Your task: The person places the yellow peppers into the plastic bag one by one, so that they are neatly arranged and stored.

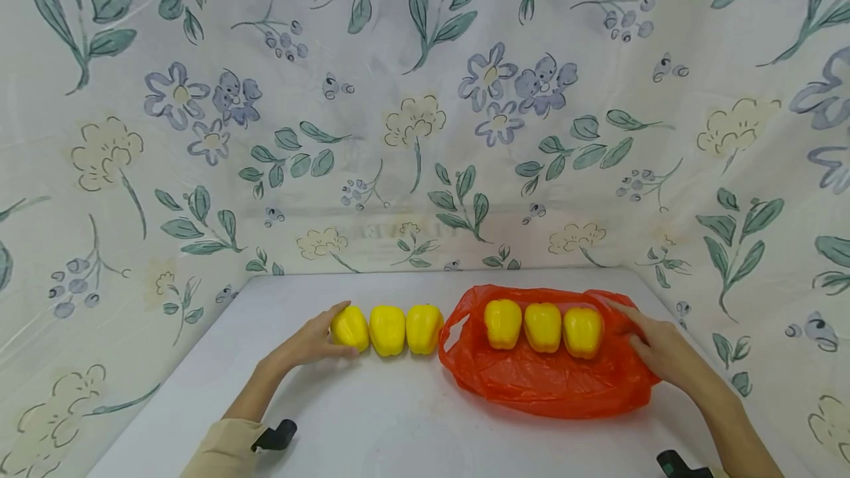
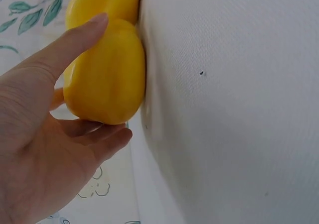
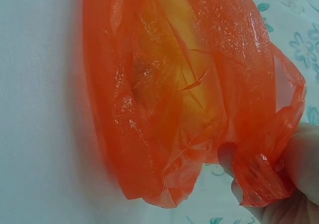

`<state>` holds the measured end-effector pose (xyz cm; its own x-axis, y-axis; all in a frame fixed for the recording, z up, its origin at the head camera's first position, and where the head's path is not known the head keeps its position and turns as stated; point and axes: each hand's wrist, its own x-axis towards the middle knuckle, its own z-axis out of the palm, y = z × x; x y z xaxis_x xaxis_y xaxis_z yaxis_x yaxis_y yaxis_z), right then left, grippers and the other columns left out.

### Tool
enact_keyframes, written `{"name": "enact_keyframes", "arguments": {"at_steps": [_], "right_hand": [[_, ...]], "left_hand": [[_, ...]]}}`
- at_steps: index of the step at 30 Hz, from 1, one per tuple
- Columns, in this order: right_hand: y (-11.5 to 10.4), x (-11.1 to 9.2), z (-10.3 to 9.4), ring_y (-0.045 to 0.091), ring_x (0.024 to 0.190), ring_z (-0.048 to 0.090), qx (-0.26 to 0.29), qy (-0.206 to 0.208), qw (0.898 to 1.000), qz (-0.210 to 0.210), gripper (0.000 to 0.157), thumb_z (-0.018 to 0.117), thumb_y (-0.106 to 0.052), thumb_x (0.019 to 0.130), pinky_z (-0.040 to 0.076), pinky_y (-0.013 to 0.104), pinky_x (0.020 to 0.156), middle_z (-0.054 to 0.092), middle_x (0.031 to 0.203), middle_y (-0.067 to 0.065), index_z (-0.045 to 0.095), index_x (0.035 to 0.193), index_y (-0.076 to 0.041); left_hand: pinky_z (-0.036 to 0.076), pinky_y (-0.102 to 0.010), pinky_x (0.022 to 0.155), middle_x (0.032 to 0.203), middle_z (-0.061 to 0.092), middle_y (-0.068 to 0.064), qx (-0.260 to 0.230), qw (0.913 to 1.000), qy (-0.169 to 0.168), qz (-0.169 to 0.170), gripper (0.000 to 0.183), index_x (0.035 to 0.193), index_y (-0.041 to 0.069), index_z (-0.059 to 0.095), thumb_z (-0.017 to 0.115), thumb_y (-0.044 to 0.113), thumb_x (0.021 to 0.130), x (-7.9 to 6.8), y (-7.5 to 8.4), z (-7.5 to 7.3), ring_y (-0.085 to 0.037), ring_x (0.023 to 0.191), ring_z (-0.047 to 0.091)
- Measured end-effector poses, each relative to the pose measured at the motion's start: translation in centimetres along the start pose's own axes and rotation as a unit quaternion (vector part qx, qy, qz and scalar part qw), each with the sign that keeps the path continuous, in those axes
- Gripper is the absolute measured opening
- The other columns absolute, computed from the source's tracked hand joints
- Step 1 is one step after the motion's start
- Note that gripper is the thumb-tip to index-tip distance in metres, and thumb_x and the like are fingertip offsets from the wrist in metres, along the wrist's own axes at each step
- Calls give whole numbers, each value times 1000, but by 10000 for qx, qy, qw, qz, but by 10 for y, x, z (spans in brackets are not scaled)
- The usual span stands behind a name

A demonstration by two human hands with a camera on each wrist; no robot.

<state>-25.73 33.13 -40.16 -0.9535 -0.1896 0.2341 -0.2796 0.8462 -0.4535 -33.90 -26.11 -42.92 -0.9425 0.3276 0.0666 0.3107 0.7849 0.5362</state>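
Observation:
My left hand (image 1: 312, 338) holds the leftmost yellow bell pepper (image 1: 350, 329) of a short row on the table. In the left wrist view the thumb lies along the pepper (image 2: 107, 79) and the fingers bend round its end. Beside it stand a middle pepper (image 1: 388, 330) and a right pepper (image 1: 424, 329). A red plastic bag (image 1: 551, 393) lies spread at the right, with three more yellow peppers (image 1: 543, 327) lined up at its opening. My right hand (image 1: 671, 349) pinches the bag's right edge, bunched between thumb and fingers (image 3: 301, 159) in the right wrist view.
A white table (image 1: 398, 426) carries everything. Behind and at both sides hangs a floral cloth (image 1: 372, 168). The bag's left handle loop (image 1: 454, 334) reaches close to the right pepper of the row.

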Motion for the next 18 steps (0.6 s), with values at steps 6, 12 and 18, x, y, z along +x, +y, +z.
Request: {"name": "enact_keyframes", "arguments": {"at_steps": [6,12,18], "right_hand": [[0,-1,1,11,62,50,-38,23,10000,63,52,55,-2,94,47,21,51,65,102,18,43,144,-2],[1,-1,1,13,61,49,2,-39,9999,147,51,53,-2,95,47,22,49,63,100,18,42,145,-3],[1,0,1,14,60,49,36,-70,9998,190,52,53,-3,95,46,22,49,62,100,19,40,146,-2]], "left_hand": [[37,-62,109,155,37,-21,-174,9998,-10,98,97,153,10,30,81,42,78,-1,-1,0,-43,140,38],[44,-57,106,152,40,-21,-231,9990,74,389,93,151,7,32,80,41,80,-2,-1,-5,-41,135,45],[45,-55,106,152,41,-19,-201,9981,212,546,94,151,7,31,80,43,79,1,3,-15,-37,133,47]]}}
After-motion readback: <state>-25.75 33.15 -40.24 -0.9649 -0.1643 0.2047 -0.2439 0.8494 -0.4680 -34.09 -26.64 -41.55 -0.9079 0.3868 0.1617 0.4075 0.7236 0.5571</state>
